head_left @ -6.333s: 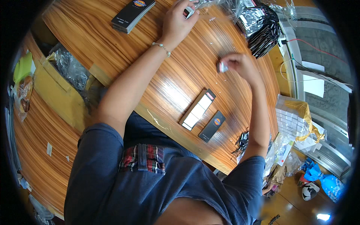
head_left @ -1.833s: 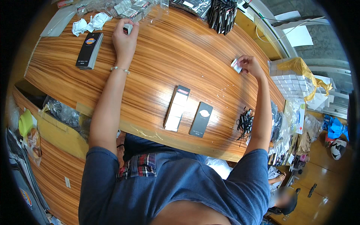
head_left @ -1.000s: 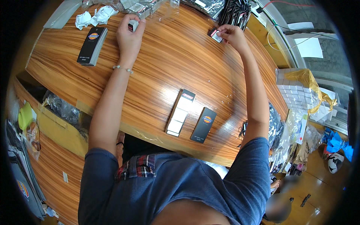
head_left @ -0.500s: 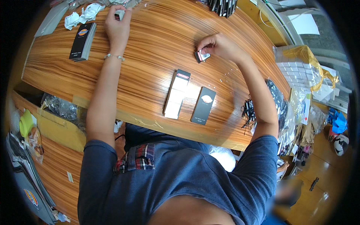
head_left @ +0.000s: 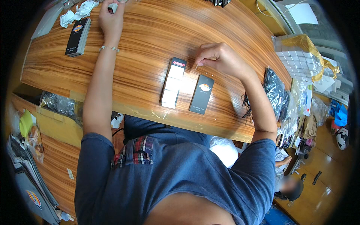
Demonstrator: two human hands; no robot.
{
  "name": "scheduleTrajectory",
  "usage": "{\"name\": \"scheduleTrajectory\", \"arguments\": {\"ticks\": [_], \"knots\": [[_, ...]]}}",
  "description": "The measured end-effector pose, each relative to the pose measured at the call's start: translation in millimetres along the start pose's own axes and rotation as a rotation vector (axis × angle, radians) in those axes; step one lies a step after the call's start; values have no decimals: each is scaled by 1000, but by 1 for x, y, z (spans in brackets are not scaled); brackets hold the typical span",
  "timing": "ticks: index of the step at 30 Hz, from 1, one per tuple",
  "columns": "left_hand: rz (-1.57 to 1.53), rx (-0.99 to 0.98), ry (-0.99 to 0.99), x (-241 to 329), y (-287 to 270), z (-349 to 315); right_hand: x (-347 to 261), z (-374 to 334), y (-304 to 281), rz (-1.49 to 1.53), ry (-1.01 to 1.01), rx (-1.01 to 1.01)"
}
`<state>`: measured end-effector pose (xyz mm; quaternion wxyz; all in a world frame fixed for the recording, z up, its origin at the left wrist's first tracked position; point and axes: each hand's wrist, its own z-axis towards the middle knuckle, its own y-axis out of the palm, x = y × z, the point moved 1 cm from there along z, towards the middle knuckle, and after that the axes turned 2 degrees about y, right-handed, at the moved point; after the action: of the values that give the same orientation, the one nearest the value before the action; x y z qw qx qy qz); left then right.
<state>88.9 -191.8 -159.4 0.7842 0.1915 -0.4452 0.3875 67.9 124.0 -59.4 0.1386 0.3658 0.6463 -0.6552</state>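
Pinching a thin small pin (head_left: 196,67) with my right hand (head_left: 219,58), I hold it just above two black cards (head_left: 201,94) lying on the tabletop (head_left: 150,33). My left hand (head_left: 111,18) grasps one small dark piece (head_left: 111,9), beside one more black card (head_left: 78,36).
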Motion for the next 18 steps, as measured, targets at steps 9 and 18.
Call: {"name": "scheduleTrajectory", "arguments": {"ticks": [9, 18], "knots": [[119, 65, 87, 16, 7, -2, 1, 7, 17, -68, -74, 63], [75, 46, 62, 19, 7, -1, 16, -20, 3, -232, 15, -8]]}}
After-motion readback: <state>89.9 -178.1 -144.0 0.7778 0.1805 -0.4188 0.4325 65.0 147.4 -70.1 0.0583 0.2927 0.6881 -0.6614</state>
